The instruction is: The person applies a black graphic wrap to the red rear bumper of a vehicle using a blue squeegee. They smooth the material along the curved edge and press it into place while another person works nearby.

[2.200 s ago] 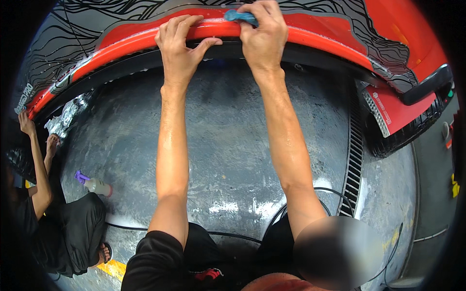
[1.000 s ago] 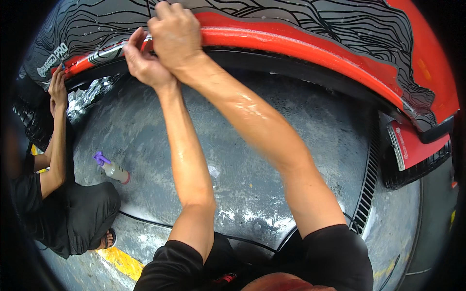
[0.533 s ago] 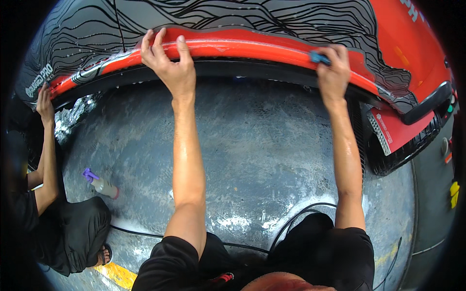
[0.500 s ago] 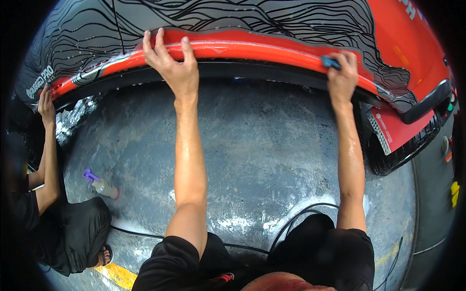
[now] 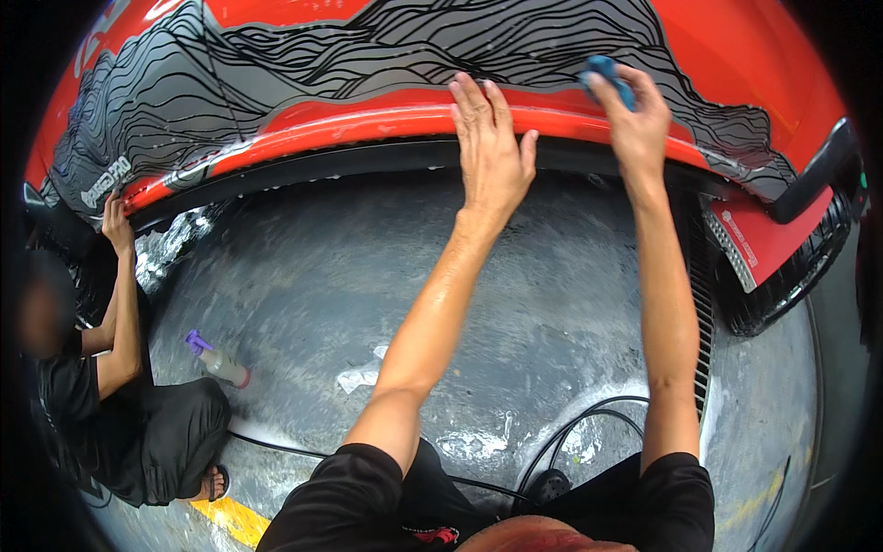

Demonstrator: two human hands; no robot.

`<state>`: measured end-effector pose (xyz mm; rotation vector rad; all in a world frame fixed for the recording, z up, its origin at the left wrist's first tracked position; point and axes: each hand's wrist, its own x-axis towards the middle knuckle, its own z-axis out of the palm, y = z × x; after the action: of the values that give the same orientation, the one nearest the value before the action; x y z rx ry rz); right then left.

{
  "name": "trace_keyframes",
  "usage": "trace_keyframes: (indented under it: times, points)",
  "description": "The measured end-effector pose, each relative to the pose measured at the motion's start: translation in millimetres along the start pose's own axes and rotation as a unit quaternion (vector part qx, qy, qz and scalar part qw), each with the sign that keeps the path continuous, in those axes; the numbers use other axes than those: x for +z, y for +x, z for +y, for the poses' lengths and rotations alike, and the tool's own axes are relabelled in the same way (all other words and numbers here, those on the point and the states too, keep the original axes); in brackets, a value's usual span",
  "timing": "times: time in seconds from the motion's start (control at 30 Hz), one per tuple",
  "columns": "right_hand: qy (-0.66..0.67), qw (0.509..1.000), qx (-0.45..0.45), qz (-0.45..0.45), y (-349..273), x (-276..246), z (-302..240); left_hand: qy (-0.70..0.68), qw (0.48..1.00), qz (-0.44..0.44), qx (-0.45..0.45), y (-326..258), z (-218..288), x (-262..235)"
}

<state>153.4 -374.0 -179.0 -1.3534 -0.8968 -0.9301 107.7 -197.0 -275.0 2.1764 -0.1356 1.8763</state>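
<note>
My right hand (image 5: 638, 121) grips a small dark-blue pad (image 5: 608, 77), blurred by motion, against the grey, black-lined lower side of a red car body (image 5: 727, 55). Its exact kind, sponge or block, cannot be made out. On the red sill (image 5: 368, 122), just left of it, my left hand (image 5: 489, 138) lies with its fingers stretched out and the thumb apart, holding nothing. Wet streaks and small white droplets show along the sill and the line-patterned panel above it.
At the left a crouching person in black rests a hand (image 5: 117, 224) on the sill's end. A spray bottle (image 5: 221, 362) with a purple top lies on the wet floor. A black hose (image 5: 589, 405) curls near my legs. A tyre (image 5: 782, 281) and red mud flap (image 5: 768, 241) stand right.
My left hand has slid right along the sill, its fingers now straighter and closer together. The right hand has moved the blue pad up from the sill onto the patterned panel.
</note>
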Motion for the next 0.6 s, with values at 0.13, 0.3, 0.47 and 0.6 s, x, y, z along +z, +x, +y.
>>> trace_keyframes:
  times: [0.13, 0.3, 0.47, 0.6]
  points:
    - [0.051, 0.996, 0.064, 0.020, -10, 27, 5, 0.022, 1.000, 0.005, 0.007, 7, -6, -7]
    - [0.033, 0.990, 0.109, 0.082, -24, 46, 11, 0.070, 0.997, 0.001, 0.019, 7, -26, -22]
    - [0.021, 0.989, 0.031, 0.143, -31, 81, 13, 0.080, 0.996, -0.020, 0.040, 6, -43, -33]
    - [0.088, 0.987, 0.051, 0.127, -35, 89, 16, 0.073, 0.997, -0.020, 0.033, 5, -42, -31]
